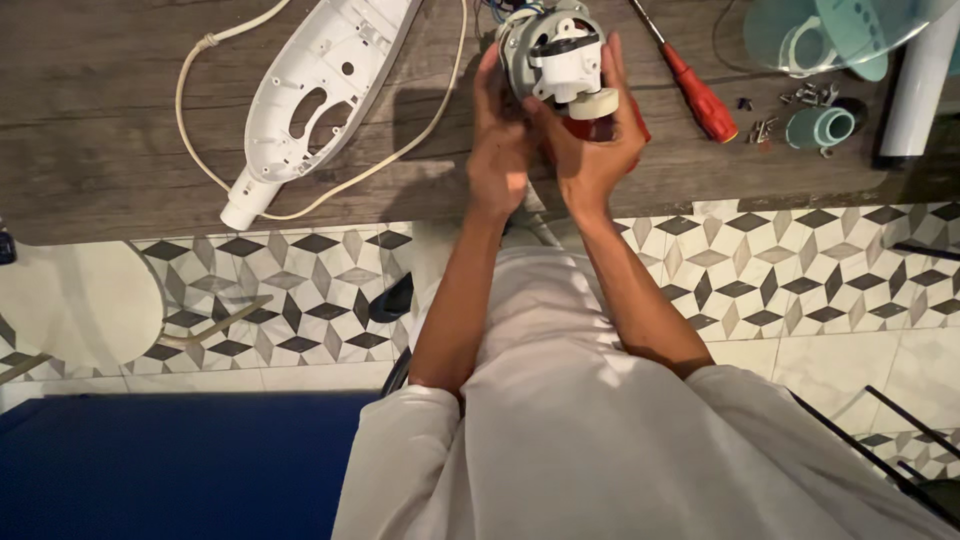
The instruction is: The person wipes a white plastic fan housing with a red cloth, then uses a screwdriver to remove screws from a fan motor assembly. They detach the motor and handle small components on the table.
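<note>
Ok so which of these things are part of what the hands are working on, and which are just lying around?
In hand:
- small electric motor, held by left hand and right hand
- white plastic housing shell with its cream power cord
- red-handled screwdriver
- loose screws

Lying about:
- teal plastic parts
- white pole
- blue surface

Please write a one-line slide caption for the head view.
Both hands, left and right, hold a small electric motor above a wooden table.

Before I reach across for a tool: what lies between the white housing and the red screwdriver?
In the head view, both hands, left and right, hold the motor there, between white housing and red screwdriver.
</note>
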